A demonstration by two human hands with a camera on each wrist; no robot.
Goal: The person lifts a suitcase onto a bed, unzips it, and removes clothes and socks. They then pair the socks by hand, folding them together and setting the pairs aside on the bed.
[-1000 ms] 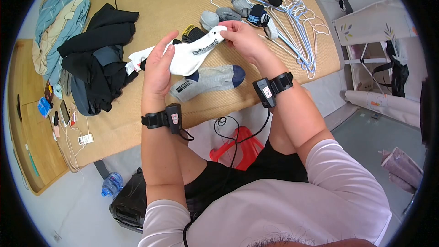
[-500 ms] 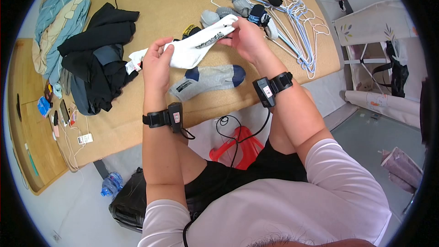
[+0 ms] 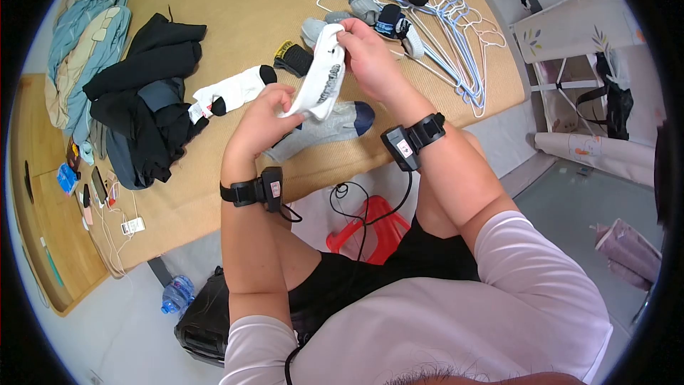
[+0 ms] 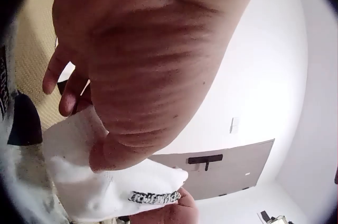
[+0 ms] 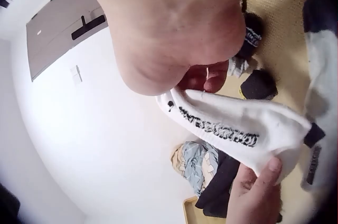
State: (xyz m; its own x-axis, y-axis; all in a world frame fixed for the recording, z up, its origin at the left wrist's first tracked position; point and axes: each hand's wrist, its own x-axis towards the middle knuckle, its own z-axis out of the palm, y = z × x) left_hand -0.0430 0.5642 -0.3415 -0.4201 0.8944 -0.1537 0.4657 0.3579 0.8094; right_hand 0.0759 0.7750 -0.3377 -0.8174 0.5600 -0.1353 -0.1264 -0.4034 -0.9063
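A white sock (image 3: 324,82) with dark lettering hangs between both hands above the mat. My right hand (image 3: 374,60) pinches its upper end. The left hand (image 3: 260,121) grips the lower end between thumb and fingers, as the right wrist view also shows. Beneath the held sock lies a grey sock (image 3: 306,139) with navy patches, partly covered in the head view. Another white sock (image 3: 235,91) with black ends lies flat beyond the left hand. A dark rolled sock (image 3: 293,58) with a yellow band rests a little farther back.
Several balled socks (image 3: 365,10) sit at the back beside white and blue hangers (image 3: 456,43). Dark clothes (image 3: 153,93) are heaped on the left, with a patterned blanket (image 3: 89,50) behind. A red stool (image 3: 370,232) stands below the mat's front edge.
The held white sock has swung from nearly level to steeper and nearer upright. My left hand has shifted right and down, uncovering the other white sock. The head view has turned slightly.
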